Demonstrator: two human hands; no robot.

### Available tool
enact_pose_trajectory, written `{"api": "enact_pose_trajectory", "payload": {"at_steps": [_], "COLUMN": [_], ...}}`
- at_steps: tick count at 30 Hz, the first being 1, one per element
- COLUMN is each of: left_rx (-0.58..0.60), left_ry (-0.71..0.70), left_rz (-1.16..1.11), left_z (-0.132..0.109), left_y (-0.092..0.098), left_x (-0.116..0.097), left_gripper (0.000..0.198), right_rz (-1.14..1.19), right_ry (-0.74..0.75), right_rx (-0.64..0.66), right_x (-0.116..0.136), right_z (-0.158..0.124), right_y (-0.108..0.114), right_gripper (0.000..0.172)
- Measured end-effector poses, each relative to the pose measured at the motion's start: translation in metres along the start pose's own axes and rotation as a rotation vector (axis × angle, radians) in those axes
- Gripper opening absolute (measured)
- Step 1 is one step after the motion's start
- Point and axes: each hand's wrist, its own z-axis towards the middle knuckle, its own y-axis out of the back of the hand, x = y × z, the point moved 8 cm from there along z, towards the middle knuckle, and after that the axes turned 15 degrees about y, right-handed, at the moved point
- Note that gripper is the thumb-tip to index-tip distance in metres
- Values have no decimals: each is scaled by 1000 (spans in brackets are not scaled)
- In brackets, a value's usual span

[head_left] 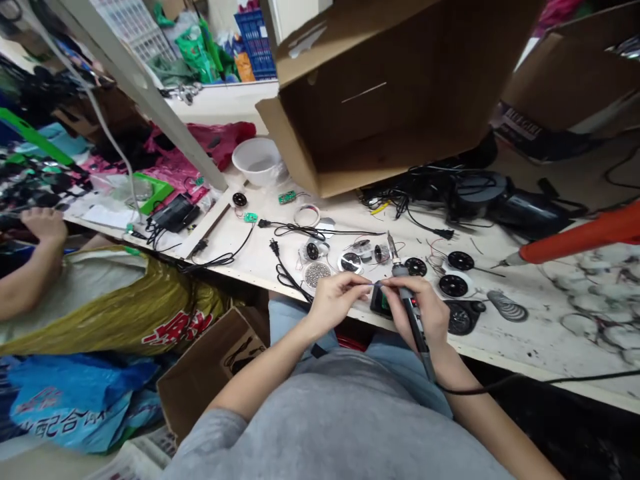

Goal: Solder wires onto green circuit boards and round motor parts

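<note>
My right hand (423, 310) is closed around a black soldering iron (406, 293), its metal tip pointing up and away over the bench. My left hand (336, 297) pinches a small thin part, too small to name, against the fingers of the right hand near the bench's front edge. Just under the hands sits a small dark device with a green face (381, 303). Several small round speakers (453, 285) and wired parts lie on the white bench (525, 340) right behind the hands.
A big open cardboard box (380, 100) hangs over the back of the bench. A white bowl (257, 160), black cables (295, 230), small green circuit boards (287, 197) and an orange tool (585, 237) lie around. Another person's arm (30, 260) is at the left.
</note>
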Motion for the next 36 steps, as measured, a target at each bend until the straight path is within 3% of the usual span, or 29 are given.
{"api": "enact_pose_trajectory", "payload": {"at_steps": [5,11,16,21,27,32,36], "left_rx": [42,72,125,215,439,371,346], "left_ry": [181,56,41,188,367,327,284], "left_rz": [-163,-100,-80,-161,-130,-70,-44], "left_z": [6,2,1,2,5,8,10], "left_y": [4,0,-2,-5,-13,-4,-2], "left_x": [13,-3,-7,4,10,10,12], "left_gripper": [48,47,41,47,51,45,39], "right_rz": [28,35,28,41,100,-10,30], "right_ry": [-201,-211,-125,46,127,55,-22], "right_rx": [-27,-42,-59,-14,99,47,55], "right_x": [-12,-11,-5,11,11,-1,0], "right_z": [-14,-13,-11,-3,-1,-4,-10], "right_y": [0,-5,-4,-2,-6,8,4], "right_gripper": [24,18,25,30,29,33,27]}}
